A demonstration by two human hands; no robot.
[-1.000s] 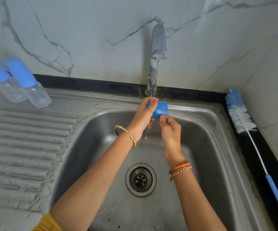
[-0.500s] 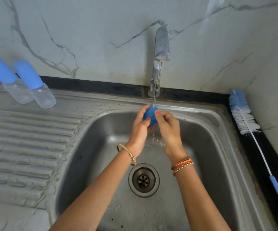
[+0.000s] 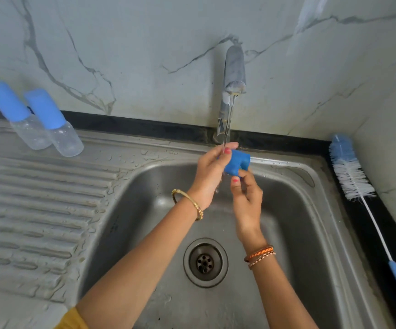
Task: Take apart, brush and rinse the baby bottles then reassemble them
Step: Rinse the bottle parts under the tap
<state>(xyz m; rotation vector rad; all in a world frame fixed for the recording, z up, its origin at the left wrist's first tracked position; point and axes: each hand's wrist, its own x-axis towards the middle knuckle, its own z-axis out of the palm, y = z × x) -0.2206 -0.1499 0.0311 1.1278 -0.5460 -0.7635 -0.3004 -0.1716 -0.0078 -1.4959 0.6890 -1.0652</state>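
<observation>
While a thin stream runs from the chrome tap (image 3: pixel 233 74), both hands hold a small blue plastic bottle cap (image 3: pixel 237 163) under it, above the steel sink basin (image 3: pixel 299 210). Left hand (image 3: pixel 210 174): fingers curled round the cap's near side, thumb on top. Right hand (image 3: pixel 246 200): thumb and forefinger pinch its lower edge.

Judged progress: rinsing of a single loose part under way. Two clear baby bottles with blue caps (image 3: pixel 47 122) stand assembled side by side on the ribbed steel draining bench (image 3: pixel 38 210), well apart from the hands; whether already cleaned, cannot tell. Body belonging to the held cap not visible. Long white-bristled bottle brush with blue handle (image 3: pixel 351 179) lies on the black ledge right of the sink, not in use. Reassembly of this bottle likely remains.
</observation>
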